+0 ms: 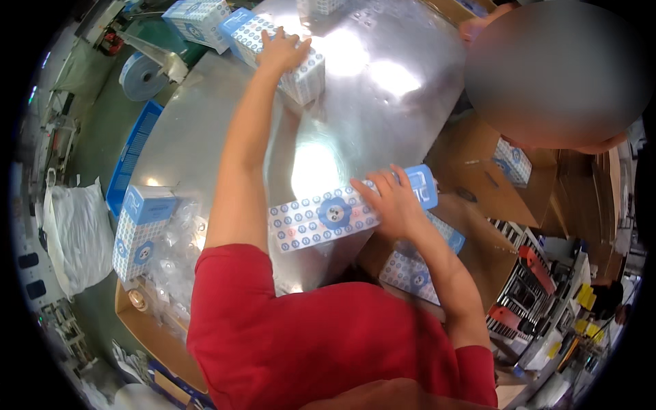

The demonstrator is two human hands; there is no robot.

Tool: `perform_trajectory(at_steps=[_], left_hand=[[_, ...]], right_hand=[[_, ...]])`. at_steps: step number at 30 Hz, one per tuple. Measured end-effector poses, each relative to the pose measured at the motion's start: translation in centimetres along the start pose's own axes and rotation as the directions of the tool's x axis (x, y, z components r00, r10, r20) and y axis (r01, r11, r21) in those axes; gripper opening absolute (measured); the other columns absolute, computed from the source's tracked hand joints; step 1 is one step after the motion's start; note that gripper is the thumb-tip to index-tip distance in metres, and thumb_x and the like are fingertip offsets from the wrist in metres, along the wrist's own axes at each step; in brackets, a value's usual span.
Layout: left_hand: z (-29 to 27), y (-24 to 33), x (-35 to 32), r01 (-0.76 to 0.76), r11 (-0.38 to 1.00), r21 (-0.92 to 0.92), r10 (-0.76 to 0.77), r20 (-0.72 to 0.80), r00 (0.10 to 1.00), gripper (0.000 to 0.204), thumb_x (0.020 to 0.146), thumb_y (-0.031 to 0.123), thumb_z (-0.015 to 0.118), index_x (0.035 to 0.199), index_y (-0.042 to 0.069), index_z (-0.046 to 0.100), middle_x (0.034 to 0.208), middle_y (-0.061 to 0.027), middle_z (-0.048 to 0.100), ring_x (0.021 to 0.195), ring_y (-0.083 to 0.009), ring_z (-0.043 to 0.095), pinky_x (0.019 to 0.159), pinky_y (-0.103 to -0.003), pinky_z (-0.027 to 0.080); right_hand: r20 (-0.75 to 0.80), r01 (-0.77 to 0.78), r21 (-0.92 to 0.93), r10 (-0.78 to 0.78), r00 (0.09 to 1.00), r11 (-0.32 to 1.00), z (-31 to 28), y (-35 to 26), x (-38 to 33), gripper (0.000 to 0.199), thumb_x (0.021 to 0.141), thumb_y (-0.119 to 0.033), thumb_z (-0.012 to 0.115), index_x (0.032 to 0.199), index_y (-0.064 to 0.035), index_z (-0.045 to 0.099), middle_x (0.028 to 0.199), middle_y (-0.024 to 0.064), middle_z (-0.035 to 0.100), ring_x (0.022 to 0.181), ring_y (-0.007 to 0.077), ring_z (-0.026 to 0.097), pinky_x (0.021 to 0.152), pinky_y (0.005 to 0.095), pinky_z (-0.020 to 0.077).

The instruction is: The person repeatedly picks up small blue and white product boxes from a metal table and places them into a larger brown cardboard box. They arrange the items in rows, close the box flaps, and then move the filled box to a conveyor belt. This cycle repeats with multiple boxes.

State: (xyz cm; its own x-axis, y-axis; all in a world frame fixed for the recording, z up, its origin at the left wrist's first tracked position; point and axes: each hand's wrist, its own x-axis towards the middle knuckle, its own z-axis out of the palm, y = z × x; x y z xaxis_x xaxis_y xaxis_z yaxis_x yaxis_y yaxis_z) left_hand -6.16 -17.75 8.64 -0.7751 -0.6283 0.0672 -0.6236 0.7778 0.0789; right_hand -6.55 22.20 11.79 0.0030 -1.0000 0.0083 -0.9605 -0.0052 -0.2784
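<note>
My right hand (396, 205) grips a long white-and-blue patterned box (307, 219) near its blue end. The box lies crosswise in front of my chest, partly over the near right side of the metal table (205, 137). At the far side, my left arm is stretched out. My left hand (281, 52) rests with spread fingers on another box of the same pattern (301, 78), which lies on the table. Close beyond it is a similar box (198, 24). Under my right forearm, more such boxes (410, 273) sit in an open cardboard carton (471, 253).
At left, another patterned box (140, 232) stands beside clear plastic packaging (179, 253) in a carton (154, 335). A blue basket (137, 150) borders the table, near a roll of film (143, 76). Across to the right, a person leans by an open carton (465, 154).
</note>
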Motion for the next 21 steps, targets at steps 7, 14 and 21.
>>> perform_trajectory(at_steps=[7,14,21], left_hand=[[-4.2,2.3,-19.3,-0.451,0.668,-0.593,0.565,0.009,0.825,0.034,0.086,0.031,0.055,0.109,0.007,0.063,0.120,-0.0159,0.057,0.113,-0.0349,0.050,0.099,-0.042,0.037],[-7.2,12.2,-19.2,-0.659,0.748,-0.076,0.621,-0.269,0.736,0.080,0.066,0.027,0.075,0.137,0.014,0.040,0.123,-0.0201,0.050,0.112,-0.0357,0.048,0.093,-0.047,0.036],[-4.7,13.2,-21.9,-0.711,0.681,-0.176,0.680,-0.207,0.703,0.081,0.060,0.023,0.078,0.133,0.015,0.043,0.124,-0.0237,0.046,0.110,-0.0397,0.046,0.092,-0.048,0.037]], right_hand=[[-0.042,0.045,0.022,-0.044,0.998,0.999,0.2,1.1,-0.7,0.087,0.056,-0.022,0.079,0.134,-0.0122,0.041,0.121,0.0148,0.047,0.113,0.0316,0.046,0.099,0.0471,0.0275],[-0.163,0.245,-0.083,-0.256,0.953,0.966,1.0,-4.3,-4.0,0.068,0.062,-0.009,0.067,0.126,-0.0013,0.046,0.108,0.0156,0.052,0.107,0.0292,0.049,0.091,0.0414,0.0336],[-0.478,-0.234,0.525,0.511,0.715,0.818,-8.1,-3.8,-31.3,0.077,0.067,-0.019,0.073,0.133,-0.0021,0.036,0.127,0.0185,0.044,0.120,0.0328,0.044,0.098,0.0446,0.0371]])
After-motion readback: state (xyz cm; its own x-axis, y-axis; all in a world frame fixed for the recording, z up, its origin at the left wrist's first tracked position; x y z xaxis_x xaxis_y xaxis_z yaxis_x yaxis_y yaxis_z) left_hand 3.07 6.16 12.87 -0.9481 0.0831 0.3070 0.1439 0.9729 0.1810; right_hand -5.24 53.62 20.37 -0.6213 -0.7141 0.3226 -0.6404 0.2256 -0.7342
